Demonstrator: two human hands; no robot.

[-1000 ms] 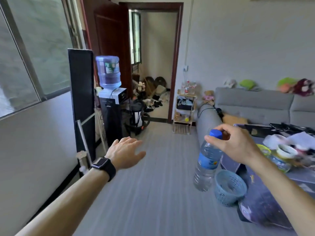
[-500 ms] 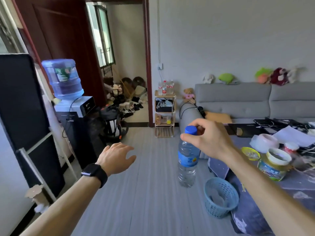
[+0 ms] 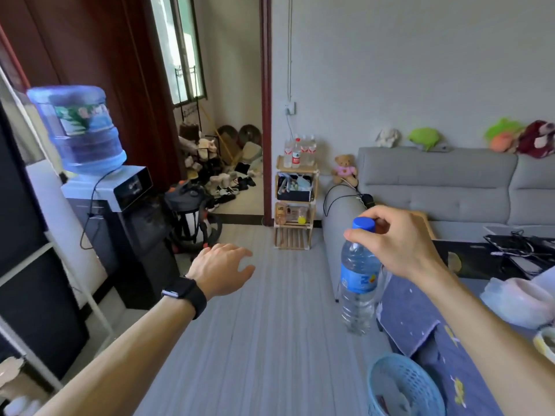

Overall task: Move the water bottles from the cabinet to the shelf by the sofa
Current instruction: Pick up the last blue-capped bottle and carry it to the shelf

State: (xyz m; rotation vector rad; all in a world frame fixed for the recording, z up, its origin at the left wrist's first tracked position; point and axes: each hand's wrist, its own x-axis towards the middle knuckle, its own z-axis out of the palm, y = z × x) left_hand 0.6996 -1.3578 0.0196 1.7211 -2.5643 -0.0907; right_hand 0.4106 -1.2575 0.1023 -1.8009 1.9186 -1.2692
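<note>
- The right hand [image 3: 399, 241], right of centre in the frame, pinches a water bottle [image 3: 359, 277] by the neck just under its blue cap [image 3: 364, 222]; the bottle hangs upright in the air above the grey floor [image 3: 270, 325], touching nothing below.
- The fingers wrap the far side of the neck, so how many of them bear on it cannot be told.
- The left hand [image 3: 222, 270], lower centre, is spread and empty, palm down, with a dark watch [image 3: 186, 292] on the wrist.
- The wooden shelf [image 3: 295, 205] stands in the middle of the frame, between the doorway and the arm of the grey sofa [image 3: 450, 187]. Several clear bottles [image 3: 300, 151] with red labels crowd its top tier; they overlap and their count is unclear.
- The shelf's middle tier holds a dark bin of items too small to name; the lower tier holds small things equally hard to read.
- A blue basket [image 3: 402, 385] at the lower right is cut off by the bottom edge.
- The water dispenser [image 3: 114, 205] at the left is blurred, its jug label unreadable.
- The blue cloth [image 3: 426, 319] and clutter at the far right run out of frame.
</note>
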